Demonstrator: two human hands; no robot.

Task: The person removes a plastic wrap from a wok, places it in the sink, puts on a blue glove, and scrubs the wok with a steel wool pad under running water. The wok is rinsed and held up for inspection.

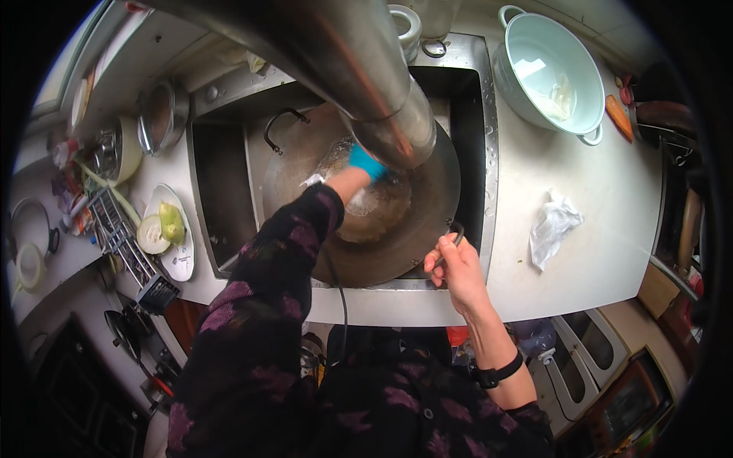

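Note:
A large metal wok with two loop handles sits tilted in the sink, with water and some foam in its bowl. My left hand reaches down into the wok, covered by something bright teal, a glove or a cloth, I cannot tell which. The fingers are hidden, partly behind the thick metal tap that crosses the view above the wok. With curled fingers my right hand holds the wok's near right loop handle at the sink's front edge.
Right of the sink stand a pale green pot with something whitish inside, a carrot and a crumpled white wipe. To the left are a plate with cut vegetables, a metal rack and a steel bowl.

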